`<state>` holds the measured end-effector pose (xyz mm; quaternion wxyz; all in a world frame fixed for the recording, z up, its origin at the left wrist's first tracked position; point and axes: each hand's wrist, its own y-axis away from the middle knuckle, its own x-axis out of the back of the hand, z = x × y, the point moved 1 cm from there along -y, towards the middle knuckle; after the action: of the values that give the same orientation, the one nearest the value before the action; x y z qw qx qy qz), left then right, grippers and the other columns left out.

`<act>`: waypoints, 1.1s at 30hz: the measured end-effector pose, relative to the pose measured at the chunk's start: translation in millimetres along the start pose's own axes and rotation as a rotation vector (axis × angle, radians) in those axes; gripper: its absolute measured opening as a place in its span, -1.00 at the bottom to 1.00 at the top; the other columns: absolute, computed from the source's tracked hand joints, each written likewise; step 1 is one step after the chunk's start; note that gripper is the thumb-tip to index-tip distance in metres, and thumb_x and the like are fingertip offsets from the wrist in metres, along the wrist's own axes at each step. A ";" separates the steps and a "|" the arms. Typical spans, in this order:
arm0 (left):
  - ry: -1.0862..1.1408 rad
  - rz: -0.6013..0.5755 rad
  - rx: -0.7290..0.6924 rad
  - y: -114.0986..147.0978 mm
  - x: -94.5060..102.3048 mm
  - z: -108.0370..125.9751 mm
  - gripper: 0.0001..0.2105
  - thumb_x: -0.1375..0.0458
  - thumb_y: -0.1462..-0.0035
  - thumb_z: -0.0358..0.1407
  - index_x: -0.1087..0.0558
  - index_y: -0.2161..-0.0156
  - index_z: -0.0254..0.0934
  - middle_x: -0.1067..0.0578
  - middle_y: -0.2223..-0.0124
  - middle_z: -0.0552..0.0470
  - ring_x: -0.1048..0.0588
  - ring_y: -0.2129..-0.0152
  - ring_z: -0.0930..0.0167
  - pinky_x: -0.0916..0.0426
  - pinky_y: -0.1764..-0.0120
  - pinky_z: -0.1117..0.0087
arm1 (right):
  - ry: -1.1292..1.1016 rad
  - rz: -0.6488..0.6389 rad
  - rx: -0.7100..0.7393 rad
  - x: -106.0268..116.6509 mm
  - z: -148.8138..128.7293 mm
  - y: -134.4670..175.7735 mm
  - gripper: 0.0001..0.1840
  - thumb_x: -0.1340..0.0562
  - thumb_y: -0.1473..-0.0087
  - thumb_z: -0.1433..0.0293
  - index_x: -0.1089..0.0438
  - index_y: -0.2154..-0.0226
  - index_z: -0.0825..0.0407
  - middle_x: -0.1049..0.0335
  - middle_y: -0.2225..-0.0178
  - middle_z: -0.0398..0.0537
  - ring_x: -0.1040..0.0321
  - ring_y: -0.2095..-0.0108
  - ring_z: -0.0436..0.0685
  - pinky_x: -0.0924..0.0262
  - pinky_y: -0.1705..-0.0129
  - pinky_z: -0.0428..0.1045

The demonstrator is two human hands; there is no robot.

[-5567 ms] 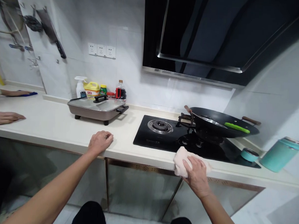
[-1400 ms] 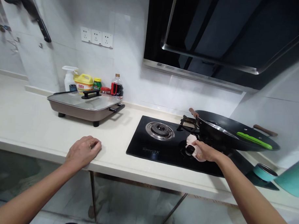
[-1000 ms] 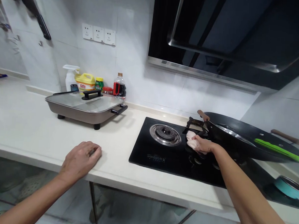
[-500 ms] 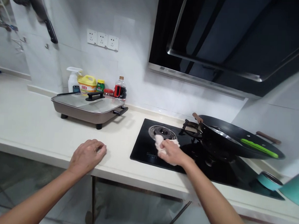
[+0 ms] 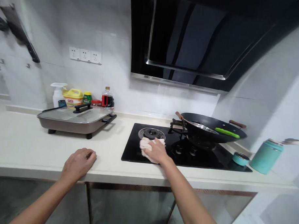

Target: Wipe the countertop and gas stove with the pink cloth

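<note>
My right hand presses a pale pink cloth against the black glass cooktop. Its fingers are closed over the cloth, which lies just in front of the left burner and overlaps its front edge. My left hand rests on the white countertop near the front edge, left of the cooktop. Its fingers are curled in a loose fist, and nothing shows in them. A black wok with a green-handled utensil sits tilted over the right burner.
A lidded electric pan stands at the left, with bottles such as a yellow jug behind it. At the right are a teal cup-shaped lid and a teal flask. The range hood overhangs the cooktop.
The view has turned to the right, bringing the whole teal flask into sight. My right hand and the cloth have slid slightly left relative to the burner. My left hand stays on the counter.
</note>
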<state>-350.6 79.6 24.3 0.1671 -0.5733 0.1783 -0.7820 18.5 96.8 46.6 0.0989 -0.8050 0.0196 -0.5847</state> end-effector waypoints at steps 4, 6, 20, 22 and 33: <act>-0.007 -0.022 -0.006 -3.0 -2.3 -1.2 -0.68 0.00 -0.25 -0.14 -0.57 0.28 -0.20 -0.63 0.11 -0.14 -0.54 0.08 0.14 -0.37 0.07 0.23 | 0.058 0.031 -0.125 22.0 53.7 8.3 -0.33 -0.11 -0.29 -0.03 -0.29 -0.29 -0.01 -0.31 -0.26 0.25 -0.21 -0.28 0.39 -0.01 -0.27 0.21; -0.002 -0.006 -0.028 -3.9 -4.5 -2.1 -0.71 -0.03 -0.24 -0.15 -0.57 0.30 -0.20 -0.63 0.13 -0.15 -0.53 0.09 0.14 -0.37 0.06 0.23 | 0.081 0.038 -0.143 25.0 59.3 10.5 -0.36 -0.13 -0.28 0.01 -0.32 -0.24 0.04 -0.36 -0.19 0.27 -0.27 -0.22 0.38 -0.08 -0.21 0.18; 0.033 -0.020 0.013 -6.5 -5.9 -10.6 -0.64 0.02 -0.22 -0.09 -0.60 0.30 -0.18 -0.64 0.12 -0.11 -0.55 0.10 0.14 -0.39 0.07 0.20 | 0.105 0.222 -0.295 43.8 35.5 -36.8 -0.47 -0.13 -0.27 0.24 -0.29 -0.26 -0.04 -0.20 -0.26 0.32 -0.23 -0.21 0.48 -0.08 -0.16 0.33; 0.039 -0.009 0.020 -6.7 -5.4 -10.9 -0.65 0.00 -0.20 -0.09 -0.60 0.32 -0.17 -0.65 0.14 -0.10 -0.56 0.12 0.14 -0.40 0.09 0.21 | 0.108 0.158 -0.381 40.6 48.6 -48.1 -0.48 -0.16 -0.24 0.22 -0.36 -0.20 0.03 -0.23 -0.24 0.40 -0.27 -0.18 0.55 -0.12 -0.11 0.40; -0.040 -0.087 0.047 -11.6 -12.3 -14.3 -0.60 0.11 -0.27 -0.07 -0.56 0.26 -0.16 -0.63 0.05 -0.11 -0.54 0.03 0.13 -0.38 0.03 0.19 | 0.144 0.127 -0.196 8.6 44.4 -8.3 -0.42 -0.08 -0.28 0.06 -0.38 -0.21 -0.02 -0.39 -0.15 0.27 -0.32 -0.16 0.47 -0.07 -0.18 0.32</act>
<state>-361.4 96.8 15.5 0.1500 -0.5921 0.1315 -0.7808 62.6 109.7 43.0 0.0552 -0.7638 0.1347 -0.6288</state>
